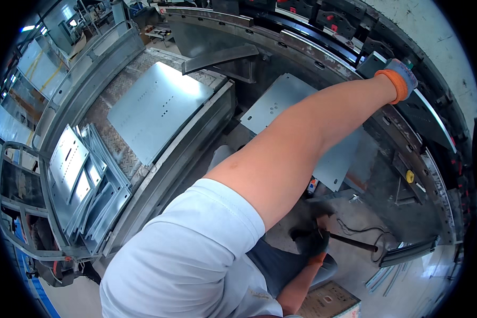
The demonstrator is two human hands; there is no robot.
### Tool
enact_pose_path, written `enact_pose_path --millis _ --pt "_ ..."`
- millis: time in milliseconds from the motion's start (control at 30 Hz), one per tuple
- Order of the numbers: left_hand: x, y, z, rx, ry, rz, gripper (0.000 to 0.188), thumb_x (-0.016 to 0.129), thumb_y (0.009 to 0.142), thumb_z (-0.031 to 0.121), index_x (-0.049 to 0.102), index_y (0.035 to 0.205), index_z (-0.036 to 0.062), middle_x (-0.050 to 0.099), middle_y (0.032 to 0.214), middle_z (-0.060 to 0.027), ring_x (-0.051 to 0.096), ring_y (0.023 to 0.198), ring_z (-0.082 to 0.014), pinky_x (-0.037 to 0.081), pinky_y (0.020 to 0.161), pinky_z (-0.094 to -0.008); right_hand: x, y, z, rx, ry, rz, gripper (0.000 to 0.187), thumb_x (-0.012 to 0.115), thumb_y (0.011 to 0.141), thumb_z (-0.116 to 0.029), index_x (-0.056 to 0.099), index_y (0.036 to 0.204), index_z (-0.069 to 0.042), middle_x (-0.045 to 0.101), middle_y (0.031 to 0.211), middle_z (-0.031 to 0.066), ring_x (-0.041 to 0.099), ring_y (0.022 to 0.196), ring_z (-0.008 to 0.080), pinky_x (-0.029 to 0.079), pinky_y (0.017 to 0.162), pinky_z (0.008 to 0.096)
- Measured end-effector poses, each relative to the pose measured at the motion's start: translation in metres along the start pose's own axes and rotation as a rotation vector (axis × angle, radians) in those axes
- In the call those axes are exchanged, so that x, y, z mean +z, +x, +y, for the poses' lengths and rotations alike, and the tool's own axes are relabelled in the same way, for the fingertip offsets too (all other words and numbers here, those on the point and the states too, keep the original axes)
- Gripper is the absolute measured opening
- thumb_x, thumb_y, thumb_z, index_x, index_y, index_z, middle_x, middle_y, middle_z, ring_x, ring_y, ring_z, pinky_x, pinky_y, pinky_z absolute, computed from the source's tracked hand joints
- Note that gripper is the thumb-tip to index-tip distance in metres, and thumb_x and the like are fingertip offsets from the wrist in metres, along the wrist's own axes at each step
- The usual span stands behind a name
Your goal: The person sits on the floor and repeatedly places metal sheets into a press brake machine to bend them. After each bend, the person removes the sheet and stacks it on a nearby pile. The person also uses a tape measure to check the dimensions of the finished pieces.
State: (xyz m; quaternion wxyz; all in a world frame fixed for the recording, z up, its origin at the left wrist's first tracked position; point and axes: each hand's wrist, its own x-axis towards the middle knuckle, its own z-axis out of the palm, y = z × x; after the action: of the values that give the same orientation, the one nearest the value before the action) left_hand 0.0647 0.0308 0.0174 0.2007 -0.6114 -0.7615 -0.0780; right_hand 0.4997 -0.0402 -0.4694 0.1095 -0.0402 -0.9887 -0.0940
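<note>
My left arm reaches across to the upper right. My left hand (pixel 403 78), in a grey glove with an orange cuff, is at the long machine bed, against a dark, flat metal plate (pixel 428 119) with a bright edge. Its fingers are mostly hidden, so its grip does not show. Low in the middle, my right hand (pixel 311 243), in a dark glove with an orange cuff, is beside my knee. A dark bar (pixel 355 243) runs rightward from that glove; whether the fingers close on it cannot be made out.
On a metal bench at left lie a large punched sheet (pixel 159 108) and a loose pile of plates (pixel 87 185). Another punched sheet (pixel 281 98) lies partly under my arm. A yellow round object (pixel 409 176) is on the machine's front. A cable (pixel 363 229) and metal strips (pixel 389 278) lie at lower right.
</note>
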Motion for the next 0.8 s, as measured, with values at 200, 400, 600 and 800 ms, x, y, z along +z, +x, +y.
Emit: enact_pose_path --millis 200,400,600,800 --pt "-0.014 0.001 0.011 0.023 -0.002 0.027 0.026 0.057 0.089 0.02 0.072 0.109 0.0125 0.073 0.105 -0.011 0.071 0.098 -0.0283 0.055 0.079 -0.0417 0.033 -0.035 0.004 0.33 0.707 -0.028 0.019 0.058 0.088 -0.02 0.065 0.098 -0.006 0.061 0.092 0.009 0.059 0.097 0.0279 0.044 0.094 0.0378" --pt "0.039 -0.042 0.005 0.103 0.039 0.118 0.026 0.055 0.09 0.016 0.068 0.111 0.0118 0.071 0.108 -0.0112 0.07 0.1 -0.028 0.055 0.078 -0.0425 0.006 -0.002 -0.011 0.527 0.951 -0.012 0.036 0.05 0.102 -0.036 0.061 0.113 -0.004 0.061 0.101 0.0056 0.058 0.1 0.0188 0.042 0.098 0.0344" --pt "-0.018 -0.143 -0.046 -0.064 0.08 0.216 0.024 0.055 0.089 0.017 0.065 0.11 0.0104 0.068 0.106 -0.0119 0.068 0.102 -0.0291 0.054 0.08 -0.0444 0.005 -0.001 -0.013 1.1 2.204 0.174 0.045 0.044 0.104 -0.04 0.057 0.124 -0.001 0.063 0.115 0.0111 0.058 0.105 0.0229 0.04 0.104 0.041" --pt "-0.12 -0.368 -0.109 -0.584 -0.055 0.333 0.05 0.078 0.075 0.029 0.065 0.118 0.0065 0.07 0.105 -0.0156 0.068 0.1 -0.0311 0.056 0.083 -0.0402 0.076 -0.032 0.004 0.616 1.489 -0.073 0.056 0.043 0.103 -0.042 0.037 0.147 -0.008 0.056 0.13 0.0183 0.054 0.117 0.0299 0.033 0.112 0.0463"
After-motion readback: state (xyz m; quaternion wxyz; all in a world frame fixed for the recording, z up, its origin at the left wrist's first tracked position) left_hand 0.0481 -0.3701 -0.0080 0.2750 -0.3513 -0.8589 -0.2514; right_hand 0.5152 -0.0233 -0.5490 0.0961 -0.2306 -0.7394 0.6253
